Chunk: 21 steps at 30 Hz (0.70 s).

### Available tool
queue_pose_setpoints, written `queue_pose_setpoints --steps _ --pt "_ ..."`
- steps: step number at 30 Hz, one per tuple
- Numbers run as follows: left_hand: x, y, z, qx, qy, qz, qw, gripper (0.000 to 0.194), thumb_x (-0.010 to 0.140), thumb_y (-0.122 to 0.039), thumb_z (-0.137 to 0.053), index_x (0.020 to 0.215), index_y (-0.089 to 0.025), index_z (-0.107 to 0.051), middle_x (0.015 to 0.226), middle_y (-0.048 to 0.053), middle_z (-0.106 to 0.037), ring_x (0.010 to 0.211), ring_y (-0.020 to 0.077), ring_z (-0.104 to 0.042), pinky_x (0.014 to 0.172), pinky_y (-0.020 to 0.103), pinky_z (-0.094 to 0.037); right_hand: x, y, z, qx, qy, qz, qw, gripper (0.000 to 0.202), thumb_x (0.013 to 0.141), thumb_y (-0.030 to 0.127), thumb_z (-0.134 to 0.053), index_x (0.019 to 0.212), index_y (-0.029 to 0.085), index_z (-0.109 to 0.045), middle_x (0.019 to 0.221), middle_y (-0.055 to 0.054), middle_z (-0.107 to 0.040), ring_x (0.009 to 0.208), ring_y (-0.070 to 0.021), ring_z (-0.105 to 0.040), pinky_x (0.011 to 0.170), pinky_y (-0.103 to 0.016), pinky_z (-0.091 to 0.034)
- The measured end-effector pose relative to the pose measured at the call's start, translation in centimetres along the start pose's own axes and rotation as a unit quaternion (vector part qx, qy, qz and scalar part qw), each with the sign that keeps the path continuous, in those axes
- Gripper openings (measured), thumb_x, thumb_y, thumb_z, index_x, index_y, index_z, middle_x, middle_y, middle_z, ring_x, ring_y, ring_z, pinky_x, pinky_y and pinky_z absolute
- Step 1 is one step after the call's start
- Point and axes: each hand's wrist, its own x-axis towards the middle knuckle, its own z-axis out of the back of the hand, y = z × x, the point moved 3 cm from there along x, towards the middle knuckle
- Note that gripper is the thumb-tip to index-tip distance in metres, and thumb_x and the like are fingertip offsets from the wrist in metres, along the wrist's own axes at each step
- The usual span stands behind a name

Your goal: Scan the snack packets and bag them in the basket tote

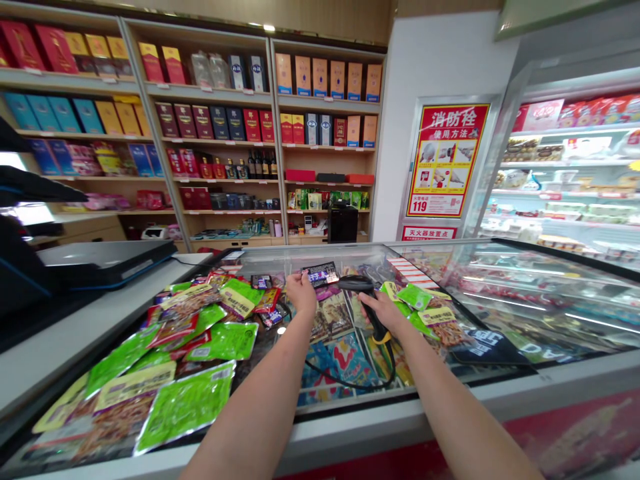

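Note:
In my left hand (301,293) is a small dark snack packet (323,274) with white and purple print, pinched by its left end. My right hand (383,312) wraps round the handle of a black barcode scanner (356,283); its head points left at the packet, close to it. A black cable (345,385) loops from the yellow-tipped base of the handle across the glass. Left of my left hand lies a heap of green, red and yellow snack packets (220,341). Beside my right hand is a smaller group of green and yellow packets (414,296).
Under my hands is the glass top of a chest freezer (360,250) with packaged goods inside. A dark flat bag (487,347) lies to the right. A white counter (30,303) with a flat black device (107,260) stands left. Shelves of boxes (215,123) line the back wall.

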Motion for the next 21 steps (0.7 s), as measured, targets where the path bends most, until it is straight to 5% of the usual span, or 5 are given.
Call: queue_pose_setpoints --steps 14,21 --pt "-0.3 -0.1 0.2 0.017 0.016 0.007 1.0 0.014 0.079 -0.028 -0.056 0.07 -0.02 -0.049 0.074 0.004 -0.063 0.074 0.0186 -0.061 0.073 0.03 -0.043 0.0 -0.3 -0.2 0.016 -0.016 -0.012 1.0 0.028 0.075 0.045 -0.06 0.072 0.019 -0.051 0.051 0.002 -0.056 0.04 -0.0131 -0.051 0.043 -0.025 -0.041" --pt "1.0 -0.9 2.6 0.023 0.004 0.012 1.0 0.012 0.079 -0.027 -0.054 0.071 -0.02 -0.05 0.074 0.004 -0.063 0.076 0.0192 -0.062 0.074 0.031 -0.045 1.5 1.6 -3.4 0.066 -0.002 0.008 0.998 0.032 0.074 0.049 -0.061 0.073 0.019 -0.052 0.051 0.001 -0.057 0.04 -0.0135 -0.053 0.04 -0.024 -0.039"
